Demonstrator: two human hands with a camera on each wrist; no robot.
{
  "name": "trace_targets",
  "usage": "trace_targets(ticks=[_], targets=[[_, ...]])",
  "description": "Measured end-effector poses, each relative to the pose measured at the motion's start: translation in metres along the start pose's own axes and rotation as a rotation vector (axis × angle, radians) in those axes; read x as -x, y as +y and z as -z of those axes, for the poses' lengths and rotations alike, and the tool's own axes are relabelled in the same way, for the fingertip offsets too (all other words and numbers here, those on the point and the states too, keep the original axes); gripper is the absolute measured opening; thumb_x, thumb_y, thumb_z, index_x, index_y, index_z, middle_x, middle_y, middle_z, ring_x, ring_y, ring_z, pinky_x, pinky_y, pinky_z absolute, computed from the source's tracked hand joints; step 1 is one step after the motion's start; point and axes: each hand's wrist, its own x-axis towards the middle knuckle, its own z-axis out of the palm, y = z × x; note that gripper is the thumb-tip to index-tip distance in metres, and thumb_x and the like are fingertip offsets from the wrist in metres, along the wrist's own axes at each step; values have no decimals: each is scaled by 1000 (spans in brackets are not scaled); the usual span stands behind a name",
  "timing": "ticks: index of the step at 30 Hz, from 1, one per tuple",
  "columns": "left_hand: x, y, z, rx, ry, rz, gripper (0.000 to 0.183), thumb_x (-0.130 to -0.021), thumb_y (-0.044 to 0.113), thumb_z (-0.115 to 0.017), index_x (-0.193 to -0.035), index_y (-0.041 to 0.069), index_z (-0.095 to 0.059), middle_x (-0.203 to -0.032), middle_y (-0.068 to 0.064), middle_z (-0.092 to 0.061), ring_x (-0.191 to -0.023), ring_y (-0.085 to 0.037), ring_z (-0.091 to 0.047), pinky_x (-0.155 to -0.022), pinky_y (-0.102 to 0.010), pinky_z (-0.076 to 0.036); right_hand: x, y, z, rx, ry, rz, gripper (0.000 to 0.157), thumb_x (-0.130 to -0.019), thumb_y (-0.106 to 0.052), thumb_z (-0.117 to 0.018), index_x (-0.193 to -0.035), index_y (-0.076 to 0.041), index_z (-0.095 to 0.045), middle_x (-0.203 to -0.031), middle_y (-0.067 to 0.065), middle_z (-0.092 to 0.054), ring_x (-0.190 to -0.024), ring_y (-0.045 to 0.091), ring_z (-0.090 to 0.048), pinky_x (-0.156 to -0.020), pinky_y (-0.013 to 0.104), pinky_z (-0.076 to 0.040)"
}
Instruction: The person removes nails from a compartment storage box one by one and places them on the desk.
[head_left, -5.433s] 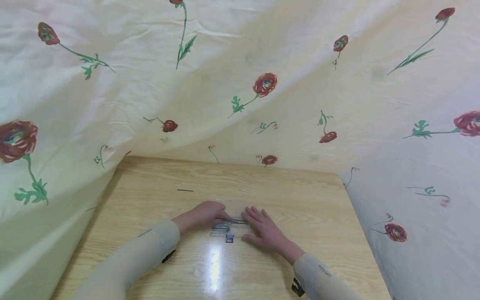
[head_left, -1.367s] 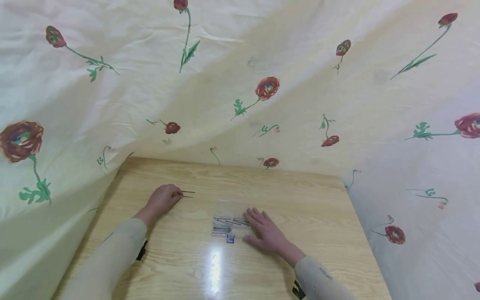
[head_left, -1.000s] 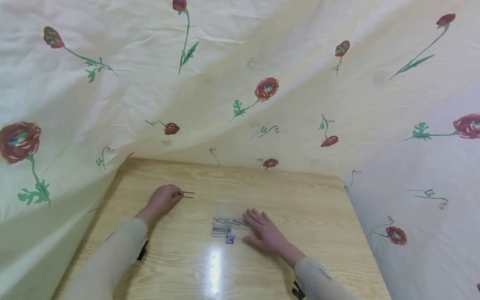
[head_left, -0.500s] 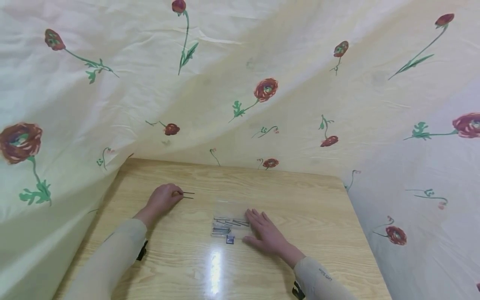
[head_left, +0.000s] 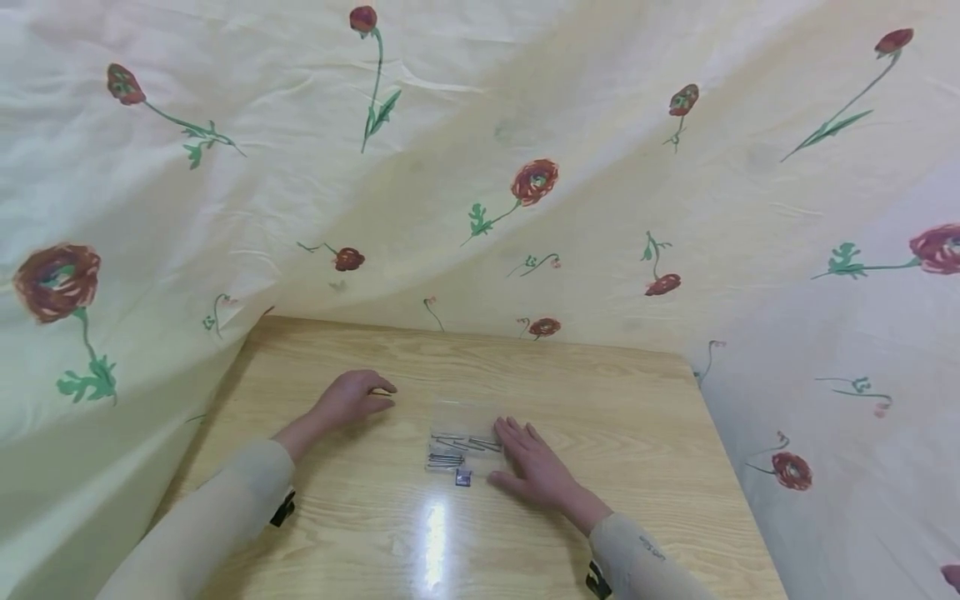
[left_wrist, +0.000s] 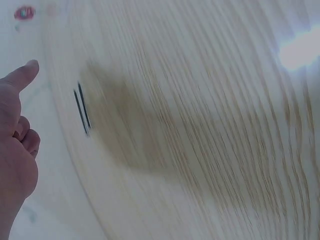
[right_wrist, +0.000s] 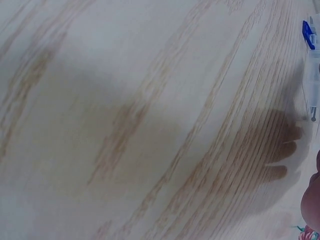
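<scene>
Now, left hand (head_left: pixel 349 400): I hold thumb and forefinger apart near the dark nails (left_wrist: pixel 83 109).
Dark nails: two, side by side on the wooden table (head_left: pixel 637 433).
Right hand (head_left: pixel 536 465): my extended fingers reach the edge of the clear box (head_left: pixel 482 459); contact I cannot tell.
Clear box: more nails (head_left: pixel 446 459) inside, blue latch (head_left: pixel 462 478) at its near side.

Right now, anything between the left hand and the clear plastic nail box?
Head view: only bare wood-grain tabletop between the left hand and the clear plastic nail box. The left wrist view shows two thin dark nails near the hand.
</scene>
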Motion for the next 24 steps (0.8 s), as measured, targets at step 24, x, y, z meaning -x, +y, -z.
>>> trace_targets(ticks=[24], targets=[[-24, 84, -81, -125, -208, -319, 13, -98, 18, -80, -111, 16, -83, -107, 2, -78, -99, -14, -73, -94, -31, -59, 5, 0, 0, -3, 36, 25, 89, -102, -53, -67, -166, -3, -32, -172, 17, -31, -160, 34, -28, -130, 56, -19]])
